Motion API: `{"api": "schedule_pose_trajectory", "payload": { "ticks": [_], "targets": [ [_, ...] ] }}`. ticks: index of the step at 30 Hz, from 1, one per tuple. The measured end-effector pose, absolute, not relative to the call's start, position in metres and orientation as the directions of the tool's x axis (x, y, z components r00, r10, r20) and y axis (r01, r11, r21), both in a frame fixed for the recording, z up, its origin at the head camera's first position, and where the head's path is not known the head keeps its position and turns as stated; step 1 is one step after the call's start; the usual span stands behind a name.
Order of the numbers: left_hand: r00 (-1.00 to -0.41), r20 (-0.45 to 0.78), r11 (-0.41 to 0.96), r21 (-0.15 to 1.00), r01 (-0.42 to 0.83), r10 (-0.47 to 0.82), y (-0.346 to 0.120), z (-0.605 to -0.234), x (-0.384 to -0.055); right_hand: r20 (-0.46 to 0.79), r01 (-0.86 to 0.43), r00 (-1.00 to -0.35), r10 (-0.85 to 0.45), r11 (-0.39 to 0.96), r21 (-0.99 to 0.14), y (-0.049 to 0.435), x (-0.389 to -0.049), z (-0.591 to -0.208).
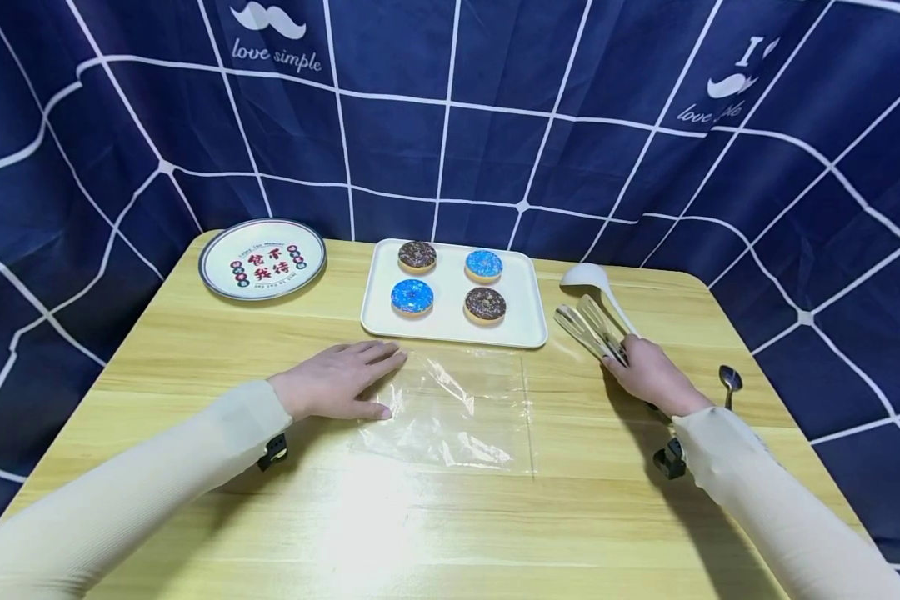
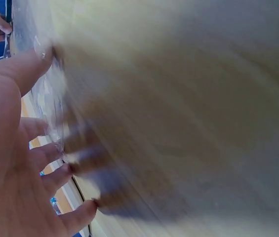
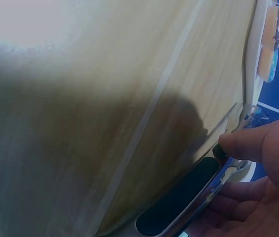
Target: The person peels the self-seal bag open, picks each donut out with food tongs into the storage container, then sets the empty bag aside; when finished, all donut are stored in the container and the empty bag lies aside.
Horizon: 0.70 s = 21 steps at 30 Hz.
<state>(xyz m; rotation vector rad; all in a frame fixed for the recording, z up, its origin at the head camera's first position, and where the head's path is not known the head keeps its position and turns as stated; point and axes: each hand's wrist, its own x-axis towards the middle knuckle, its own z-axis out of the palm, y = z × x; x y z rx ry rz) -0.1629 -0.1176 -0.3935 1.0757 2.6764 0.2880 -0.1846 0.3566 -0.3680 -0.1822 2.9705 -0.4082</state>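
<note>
My left hand point(image 1: 336, 380) lies with fingers extended at the left edge of a clear plastic bag point(image 1: 457, 412) spread flat on the table. In the left wrist view its fingertips point(image 2: 82, 217) are down at the tabletop, right at the bag. On the right side, my right hand point(image 1: 656, 377) grips a pair of food tongs point(image 1: 587, 330), whose two heads point toward the tray. The right wrist view shows the thumb at the dark handle point(image 3: 179, 197) of the tongs, with the other fingers curled below. A white ladle point(image 1: 594, 278) lies just beyond the tongs.
A white tray point(image 1: 450, 332) at the back centre bears several donuts, two blue-topped and two chocolate-topped. A round plate point(image 1: 262, 279) with red characters stands at the back left. At the right lies a metal spoon point(image 1: 730, 380). Dark blue curtains point(image 1: 495, 150) surround the table.
</note>
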Motion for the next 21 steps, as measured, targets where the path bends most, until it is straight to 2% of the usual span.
{"api": "schedule_pose_trajectory", "payload": {
  "ticks": [12, 21],
  "targets": [
    [-0.712, -0.24, 0.751, 0.262, 0.607, 0.66, -0.1201, -0.3891, -0.1586, -0.107, -0.11, -0.984, -0.146, 0.951, -0.29, 0.3556, -0.1849, -0.3696],
    [-0.7, -0.123, 0.707, 0.213, 0.674, 0.704, -0.1201, -0.3926, -0.1618, -0.111, -0.124, -0.981, -0.16, 0.953, -0.276, 0.3553, -0.184, -0.3606]
  ]
}}
